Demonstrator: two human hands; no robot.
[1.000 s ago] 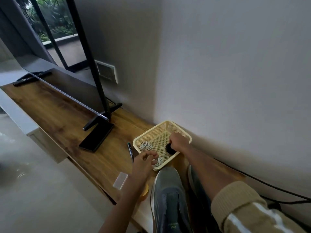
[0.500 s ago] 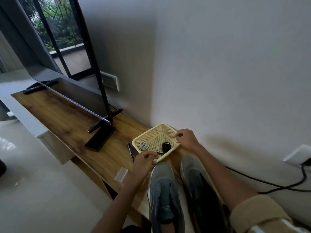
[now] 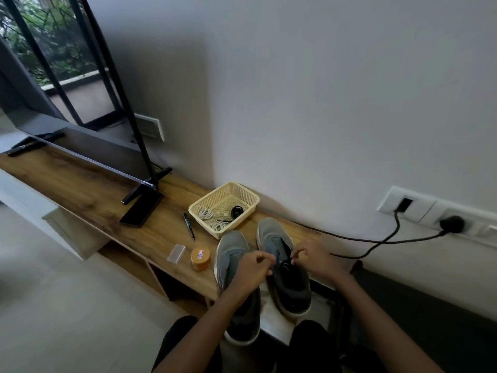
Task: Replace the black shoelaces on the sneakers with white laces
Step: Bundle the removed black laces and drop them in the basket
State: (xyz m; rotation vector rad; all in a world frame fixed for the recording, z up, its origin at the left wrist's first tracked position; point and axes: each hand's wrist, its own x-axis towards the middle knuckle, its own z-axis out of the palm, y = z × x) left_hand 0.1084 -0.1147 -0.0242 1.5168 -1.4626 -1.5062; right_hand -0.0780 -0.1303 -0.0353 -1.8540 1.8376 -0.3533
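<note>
While two white laces (image 3: 205, 213) and one coiled black lace (image 3: 237, 211) lie in the basket (image 3: 250, 196), both sneakers (image 3: 232, 249) stand just in front of it. Left hand (image 3: 252, 270) and right hand (image 3: 313, 261) curl their fingers in a pinch, apparently on the last black lace (image 3: 284, 263) of the sneaker farther right (image 3: 271, 232). Unlacing looks half done; white lacing remains.

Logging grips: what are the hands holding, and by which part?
The left hand and right hand pinch the right sneaker at its lace area; whether a lace, cannot tell.
</note>
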